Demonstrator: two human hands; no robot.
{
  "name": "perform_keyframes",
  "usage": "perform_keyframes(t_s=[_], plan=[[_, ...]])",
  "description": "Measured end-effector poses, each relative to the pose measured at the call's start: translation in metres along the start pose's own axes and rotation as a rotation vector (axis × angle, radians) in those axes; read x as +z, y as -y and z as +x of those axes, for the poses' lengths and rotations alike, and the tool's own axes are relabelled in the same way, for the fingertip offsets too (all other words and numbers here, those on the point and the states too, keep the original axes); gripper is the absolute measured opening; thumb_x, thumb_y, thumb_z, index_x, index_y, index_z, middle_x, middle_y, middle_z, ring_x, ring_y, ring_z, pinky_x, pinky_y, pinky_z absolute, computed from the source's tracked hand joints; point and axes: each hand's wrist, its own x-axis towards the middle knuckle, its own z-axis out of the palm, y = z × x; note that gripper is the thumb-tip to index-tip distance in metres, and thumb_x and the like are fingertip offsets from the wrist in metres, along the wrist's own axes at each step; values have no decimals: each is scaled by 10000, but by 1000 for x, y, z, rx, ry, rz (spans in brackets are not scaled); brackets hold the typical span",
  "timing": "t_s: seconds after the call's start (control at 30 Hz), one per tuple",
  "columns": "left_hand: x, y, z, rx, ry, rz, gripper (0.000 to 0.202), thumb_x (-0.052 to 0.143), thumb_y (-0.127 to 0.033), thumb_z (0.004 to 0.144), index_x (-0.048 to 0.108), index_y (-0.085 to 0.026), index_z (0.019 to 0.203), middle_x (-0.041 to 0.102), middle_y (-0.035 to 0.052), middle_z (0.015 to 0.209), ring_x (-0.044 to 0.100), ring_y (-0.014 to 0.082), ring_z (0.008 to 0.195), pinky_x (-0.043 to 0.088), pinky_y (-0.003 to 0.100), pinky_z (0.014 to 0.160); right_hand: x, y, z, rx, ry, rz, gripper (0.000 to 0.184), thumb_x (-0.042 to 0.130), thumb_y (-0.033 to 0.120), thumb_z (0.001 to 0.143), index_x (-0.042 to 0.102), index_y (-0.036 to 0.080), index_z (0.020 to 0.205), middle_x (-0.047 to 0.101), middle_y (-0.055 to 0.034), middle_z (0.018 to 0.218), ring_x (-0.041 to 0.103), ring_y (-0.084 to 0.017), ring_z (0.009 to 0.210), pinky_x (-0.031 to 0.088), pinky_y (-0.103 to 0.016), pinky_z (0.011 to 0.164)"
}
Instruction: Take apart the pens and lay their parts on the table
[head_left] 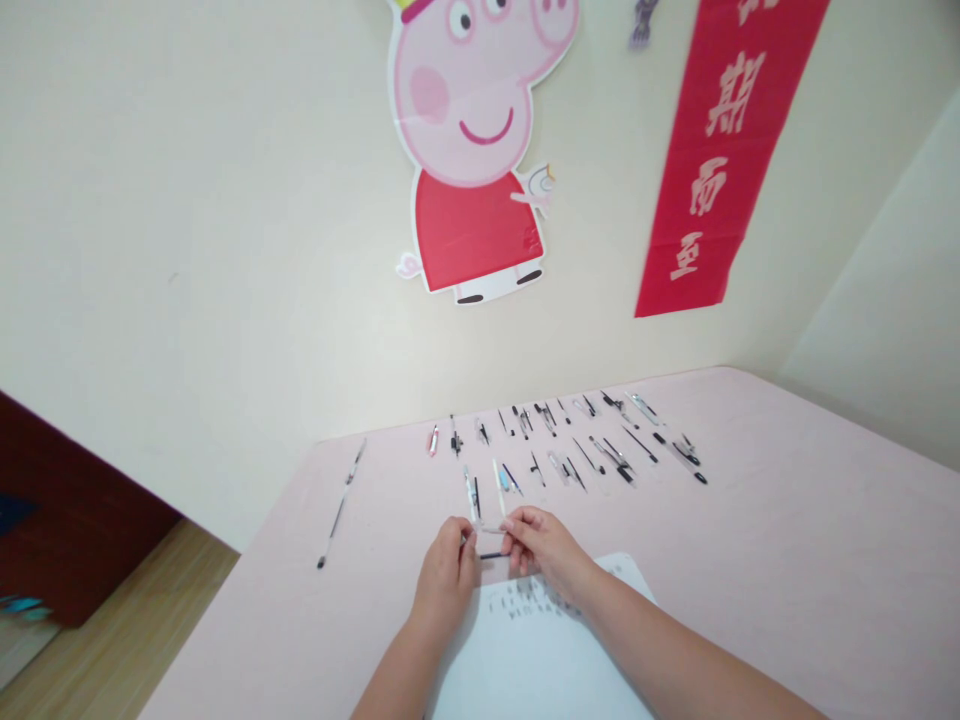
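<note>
My left hand (448,572) and my right hand (549,552) face each other just above the near part of the desk, both with closed fingers. A thin pale pen part (493,530) runs between my thumbs and fingertips. Below it a slim dark rod (493,556), like a pen refill, reaches from the left fingers to the curled right fingers; which hand bears it I cannot tell. Just beyond my hands lie a clear pen barrel (470,492), a white stick (498,486) and a dark blue refill (512,479).
Several pens, caps and refills (615,458) lie in two rows toward the wall. One long pen (343,503) lies apart at the left. A white sheet with writing (540,660) is under my forearms. A cartoon pig cutout (480,230) and a red banner (720,160) hang on the wall.
</note>
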Motion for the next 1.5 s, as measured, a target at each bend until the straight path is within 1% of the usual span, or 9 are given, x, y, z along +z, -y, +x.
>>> perform_keyframes(t_s=[0.2,0.37,0.63,0.8,0.9,1.0,1.2,1.33,1.5], plan=[[4,-6,2,39,7,-107,206,496,-313,809,517,-182,967,554,4,777,494,118,608,411,243,558,1,1,0,-27,-15,-131,373,689,494,632,594,133,636,462,60,451,326,-33,362,186,-190,368],[6,-10,4,86,-7,-141,140,520,-239,779,574,-181,894,585,14,790,496,112,595,404,229,541,3,0,0,-56,26,-175,426,662,545,631,630,123,679,461,53,472,336,-39,375,189,-198,379],[4,-12,2,119,0,-96,129,476,-208,818,603,-185,811,613,34,788,566,145,748,445,257,663,2,-8,4,-49,76,-221,446,632,562,647,631,118,689,496,33,502,380,-46,379,219,-193,380],[-3,-7,5,103,8,-50,168,440,-212,829,601,-190,787,604,48,796,569,165,767,450,286,686,0,-12,5,-137,-2,-265,421,577,484,727,636,139,960,528,19,597,412,-71,427,294,-208,411],[-7,-1,7,67,32,-9,174,431,-207,823,598,-192,775,589,43,797,566,166,758,444,289,684,-3,-13,6,-276,-73,-374,357,528,390,784,584,170,1060,583,-7,709,455,-89,478,374,-232,487],[-8,2,7,36,88,50,172,445,-186,806,613,-197,771,582,37,819,565,157,740,436,282,678,-6,-12,5,-371,-64,-491,277,462,297,830,510,208,1088,621,-15,800,473,-96,483,395,-241,518],[-6,0,7,43,133,142,184,457,-164,799,636,-203,785,575,28,834,565,142,727,424,259,669,-5,-4,-2,-483,-91,-940,78,508,205,805,581,201,830,592,-7,761,538,-146,715,386,-252,671],[-5,2,8,51,121,138,194,472,-151,790,654,-210,822,580,25,833,572,139,734,434,256,685,-1,-2,-5,-488,-116,-1154,67,573,185,770,628,208,801,556,-10,856,531,-139,779,375,-233,687],[-6,3,8,66,119,112,236,462,-153,794,649,-203,928,583,43,875,569,152,773,451,282,720,0,-3,-5,-455,-138,-1258,86,568,230,800,652,216,808,557,-10,846,535,-138,775,376,-233,679]])
